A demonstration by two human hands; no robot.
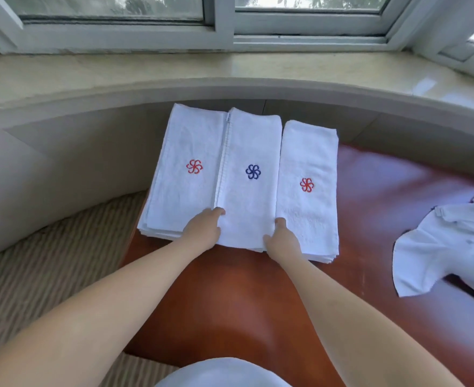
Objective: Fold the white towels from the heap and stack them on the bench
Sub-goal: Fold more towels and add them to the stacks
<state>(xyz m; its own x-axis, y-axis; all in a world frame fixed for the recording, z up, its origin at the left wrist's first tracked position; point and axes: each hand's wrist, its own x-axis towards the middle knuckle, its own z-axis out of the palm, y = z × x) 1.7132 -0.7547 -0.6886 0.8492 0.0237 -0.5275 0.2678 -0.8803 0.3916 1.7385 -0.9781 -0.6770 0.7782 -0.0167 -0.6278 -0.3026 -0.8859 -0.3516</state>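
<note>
Holding the near end of the blue-emblem towel (248, 177), the left hand (202, 230) pinches its left edge and the right hand (281, 237) grips its right edge, fingers curled under the cloth. This folded towel lies on the brown tabletop (230, 297), between the left stack (180, 174) and the right stack (308, 188), each topped with a red emblem; it overlaps the left stack's edge and touches the right one.

The risk, as I judge it, is that tugging or sliding this towel drags the neighbouring stacks askew, or lets its hemmed fold spring open. Unfolded towels in the heap (453, 241) wait well apart on the right.

No writing is readable; only pinwheel-like embroidered emblems, two red and one blue. Beyond are the stone sill (118, 71) and window (230, 20).
</note>
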